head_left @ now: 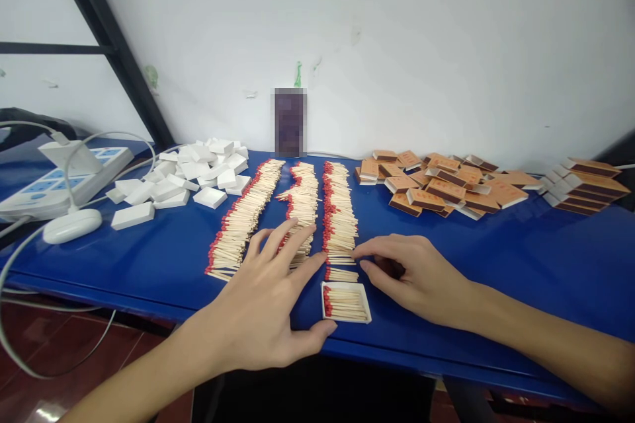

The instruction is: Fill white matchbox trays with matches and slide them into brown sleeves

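Note:
Three long rows of red-tipped matches lie on the blue table: a left row (248, 215), a middle row (303, 188) and a right row (341, 211). My left hand (270, 301) is spread over the middle row, its index fingertip by the red heads of the right row. Its thumb is beside a small white matchbox tray (368, 307) that holds a layer of matches (347, 304). My right hand (424, 277) has thumb and index finger parted, with the index tip at the plain ends of the right row. Its other fingers are curled and partly hidden.
White trays (198, 168) are heaped at the back left. Orange-brown matchbox sleeves (441, 188) lie piled at the back right, beside stacked matchboxes (585, 185). A power strip (64, 182) with white cables stands at far left. A pixelated dark object (290, 122) leans against the wall.

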`<state>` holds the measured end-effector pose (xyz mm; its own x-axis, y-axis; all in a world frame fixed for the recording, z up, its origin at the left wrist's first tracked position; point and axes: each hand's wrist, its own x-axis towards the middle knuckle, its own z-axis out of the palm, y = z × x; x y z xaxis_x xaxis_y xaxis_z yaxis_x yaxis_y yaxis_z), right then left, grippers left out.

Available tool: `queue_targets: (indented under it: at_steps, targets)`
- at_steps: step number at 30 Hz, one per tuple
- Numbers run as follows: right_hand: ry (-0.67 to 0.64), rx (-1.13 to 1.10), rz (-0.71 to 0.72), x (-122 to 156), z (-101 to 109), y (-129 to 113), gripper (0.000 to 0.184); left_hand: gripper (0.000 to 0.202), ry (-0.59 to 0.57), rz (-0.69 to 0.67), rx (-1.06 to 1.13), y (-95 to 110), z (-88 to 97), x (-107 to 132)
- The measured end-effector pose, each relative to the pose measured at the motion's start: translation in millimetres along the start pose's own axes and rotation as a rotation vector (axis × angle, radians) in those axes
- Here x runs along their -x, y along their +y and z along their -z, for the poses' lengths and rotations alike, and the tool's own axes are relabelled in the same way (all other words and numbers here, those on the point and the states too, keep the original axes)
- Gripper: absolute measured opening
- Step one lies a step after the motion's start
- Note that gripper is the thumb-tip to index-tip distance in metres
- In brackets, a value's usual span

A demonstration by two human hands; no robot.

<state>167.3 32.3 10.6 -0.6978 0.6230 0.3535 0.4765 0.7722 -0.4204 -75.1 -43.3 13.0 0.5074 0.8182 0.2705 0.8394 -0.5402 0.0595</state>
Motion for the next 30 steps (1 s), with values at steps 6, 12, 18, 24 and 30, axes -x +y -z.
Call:
queue_targets:
  at_steps: [6,12,18,24,30]
  targets:
    - [-0.036,-0.003,-0.002,-0.4,0.9,0.4,0.023,0.067,-0.005,0.002,0.007,0.3,0.9,0.6]
    - [-0.039,-0.003,0.002,-0.3,0.5,1.9,0.024,0.063,0.000,0.006,0.022,0.2,0.8,1.1]
    - [-0.027,-0.022,0.030,0.2,1.4,0.7,0.023,0.067,-0.003,0.006,0.002,0.4,-0.3,1.5]
    - [-0.027,-0.014,0.019,-0.8,0.5,0.6,0.023,0.068,0.004,0.001,-0.010,0.3,-0.6,0.7]
    - [-0.030,-0.019,0.028,-0.6,0.6,0.0,0.023,0.067,-0.001,0.005,0.002,0.3,-0.5,0.4]
